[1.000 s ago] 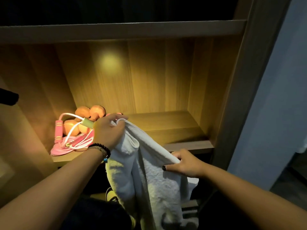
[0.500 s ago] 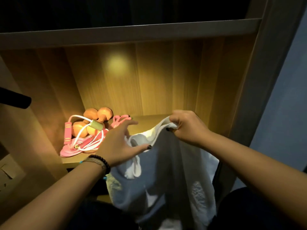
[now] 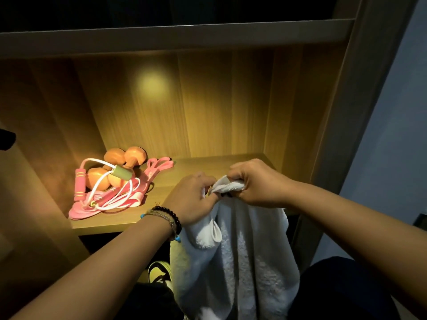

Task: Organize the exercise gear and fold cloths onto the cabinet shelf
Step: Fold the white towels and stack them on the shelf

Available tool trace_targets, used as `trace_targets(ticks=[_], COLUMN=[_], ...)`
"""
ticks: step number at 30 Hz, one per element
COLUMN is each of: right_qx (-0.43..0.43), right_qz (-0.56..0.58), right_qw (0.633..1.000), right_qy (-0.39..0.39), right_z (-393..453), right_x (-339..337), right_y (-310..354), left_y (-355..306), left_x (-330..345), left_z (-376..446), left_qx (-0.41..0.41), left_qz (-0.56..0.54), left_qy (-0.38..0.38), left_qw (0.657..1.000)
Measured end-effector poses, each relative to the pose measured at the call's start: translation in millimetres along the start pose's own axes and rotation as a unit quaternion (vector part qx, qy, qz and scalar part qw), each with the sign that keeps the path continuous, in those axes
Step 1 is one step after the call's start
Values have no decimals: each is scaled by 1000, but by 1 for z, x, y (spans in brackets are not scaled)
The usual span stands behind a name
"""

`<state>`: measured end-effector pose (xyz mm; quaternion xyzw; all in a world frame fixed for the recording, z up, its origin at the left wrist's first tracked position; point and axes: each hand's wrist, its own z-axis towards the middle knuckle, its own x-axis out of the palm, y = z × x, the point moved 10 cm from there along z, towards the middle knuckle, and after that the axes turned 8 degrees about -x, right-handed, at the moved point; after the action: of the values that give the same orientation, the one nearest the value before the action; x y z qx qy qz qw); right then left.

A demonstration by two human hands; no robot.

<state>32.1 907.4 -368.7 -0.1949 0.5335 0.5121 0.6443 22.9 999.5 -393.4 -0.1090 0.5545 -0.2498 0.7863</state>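
A white towel (image 3: 240, 262) hangs in front of the lit wooden cabinet shelf (image 3: 198, 167). My left hand (image 3: 191, 199) and my right hand (image 3: 256, 183) pinch its top edge side by side, fingers closed on the cloth. The rest of the towel drops below the shelf's front edge. At the shelf's left lie orange dumbbells (image 3: 126, 157), a pink-handled skipping rope (image 3: 79, 184) with a white cord, and pink resistance bands (image 3: 159, 165), heaped together.
A shelf board (image 3: 175, 35) runs overhead. The cabinet's side panel (image 3: 346, 112) stands at right, a blue wall (image 3: 397, 112) beyond it. A dark handle (image 3: 7, 139) pokes in at far left. A shoe (image 3: 159, 272) shows below the shelf.
My right hand rose from the towel's lower part to its top edge. My left hand shifted right, and both hands now meet at the top of the towel.
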Motion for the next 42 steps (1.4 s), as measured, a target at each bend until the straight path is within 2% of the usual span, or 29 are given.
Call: trace_targets(ticks=[5, 11, 13, 18, 25, 30, 33, 36, 39, 42], right_qx=[14, 83, 96, 94, 146, 115, 22, -100, -59, 3], right_qz=[36, 4, -5, -155, -212, -303, -371, -307, -204, -154], right_qw=[999, 996, 995, 978, 956, 934, 919, 941, 968, 975], right_qy=[-22, 41, 42, 105, 139, 151, 130, 101, 131, 163], right_z=[-19, -43, -44, -36, -39, -37, -36, -39, -46, -53], right_x=[20, 56, 52, 42, 16, 11, 4, 4, 6, 11], right_y=[-19, -51, -60, -73, -94, -87, -66, -34, -42, -62], left_y=[14, 68, 80, 103, 116, 121, 135, 150, 149, 145], left_x=[-18, -50, -51, -54, -51, -49, -54, -64, -66, -63], left_z=[4, 6, 5, 3, 2, -1, -4, -10, -11, -11], left_qx=[-4, -88, -97, -151, -174, -183, -215, -251, -245, -236], left_qz=[5, 3, 20, 6, 21, 21, 28, 35, 30, 21], left_qy=[-69, -173, -179, -204, -190, -194, -204, -227, -237, -239], left_qw=[998, 981, 979, 967, 966, 964, 954, 940, 940, 942])
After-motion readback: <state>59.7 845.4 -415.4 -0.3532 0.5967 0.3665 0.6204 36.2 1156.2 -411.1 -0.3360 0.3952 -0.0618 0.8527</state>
